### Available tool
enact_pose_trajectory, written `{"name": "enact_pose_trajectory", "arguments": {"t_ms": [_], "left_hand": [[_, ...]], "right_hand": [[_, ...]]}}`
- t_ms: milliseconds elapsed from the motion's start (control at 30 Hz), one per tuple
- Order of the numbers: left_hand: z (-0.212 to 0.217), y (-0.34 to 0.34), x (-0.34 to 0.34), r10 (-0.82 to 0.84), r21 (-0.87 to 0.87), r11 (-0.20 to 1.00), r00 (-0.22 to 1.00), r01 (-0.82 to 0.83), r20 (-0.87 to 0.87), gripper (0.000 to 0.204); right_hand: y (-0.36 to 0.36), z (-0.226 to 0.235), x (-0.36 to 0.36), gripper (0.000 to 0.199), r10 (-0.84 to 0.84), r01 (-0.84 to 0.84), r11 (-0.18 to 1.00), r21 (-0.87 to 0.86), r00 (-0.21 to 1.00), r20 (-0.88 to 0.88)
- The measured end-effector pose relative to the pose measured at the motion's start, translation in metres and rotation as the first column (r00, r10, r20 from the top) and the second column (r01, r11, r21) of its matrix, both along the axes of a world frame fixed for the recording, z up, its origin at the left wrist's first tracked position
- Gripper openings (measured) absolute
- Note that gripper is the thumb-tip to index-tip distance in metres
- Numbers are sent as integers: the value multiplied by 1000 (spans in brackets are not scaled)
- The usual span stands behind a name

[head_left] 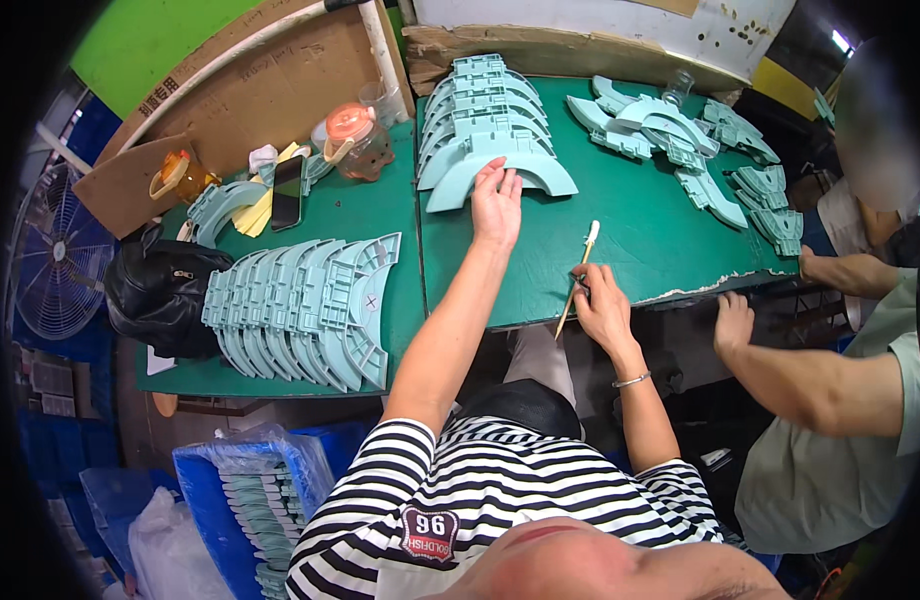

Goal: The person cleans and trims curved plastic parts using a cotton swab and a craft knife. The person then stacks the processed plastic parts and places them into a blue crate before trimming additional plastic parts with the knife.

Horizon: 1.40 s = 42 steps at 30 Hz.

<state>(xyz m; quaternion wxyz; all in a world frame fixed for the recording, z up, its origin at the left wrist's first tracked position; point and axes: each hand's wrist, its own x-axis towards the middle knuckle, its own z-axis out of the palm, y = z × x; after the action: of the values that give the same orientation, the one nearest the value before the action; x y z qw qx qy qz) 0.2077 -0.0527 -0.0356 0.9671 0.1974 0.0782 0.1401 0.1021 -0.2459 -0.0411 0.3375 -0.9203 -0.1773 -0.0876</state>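
Note:
My left hand (497, 207) reaches to the near end of a row of pale teal plastic parts. Its fingers close on the inner edge of the frontmost arch-shaped part (546, 172). Behind that part, several more of the same kind stand in an overlapping row (480, 100). Lower and to the right, my right hand (604, 308) is closed around a slim wooden stick with a white tip (591, 236). The tip points up and away over the green table, apart from the parts. Whether the tip is bristle or cotton cannot be made out.
A second row of teal parts (300, 300) lies at left beside a black leather bag (160, 290). Loose teal parts (670, 130) lie far right. A phone (287, 190) and a pink-lidded jug (355, 145) stand back left. A co-worker's arms (810, 380) rest near the right edge.

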Motion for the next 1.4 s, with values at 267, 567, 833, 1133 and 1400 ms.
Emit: {"name": "enact_pose_trajectory", "arguments": {"t_ms": [267, 567, 833, 1133, 1400], "left_hand": [[-10, 12, -4, -17, 249, 968, 995, 41, -97, 17], [26, 54, 0, 262, 880, -413, 896, -232, 359, 34], [26, 70, 14, 259, 641, -765, 941, 60, 220, 65], [26, 65, -11, 149, 667, -709, 875, -231, 461, 68], [56, 59, -48, 153, 687, -669, 853, -282, 499, 71]], "right_hand": [[1, 3, 1, 21, -5, 6, 1000, 14, 999, -32], [2, 2, 0, 22, -1, 1, 1000, -1, 1000, -24], [7, 6, -3, 21, 18, -18, 999, -28, 1000, -19], [-1, -19, 7, 25, -136, 153, 971, -181, 985, 104], [32, 42, -2, 15, -20, 4, 941, 339, 999, 44]]}}
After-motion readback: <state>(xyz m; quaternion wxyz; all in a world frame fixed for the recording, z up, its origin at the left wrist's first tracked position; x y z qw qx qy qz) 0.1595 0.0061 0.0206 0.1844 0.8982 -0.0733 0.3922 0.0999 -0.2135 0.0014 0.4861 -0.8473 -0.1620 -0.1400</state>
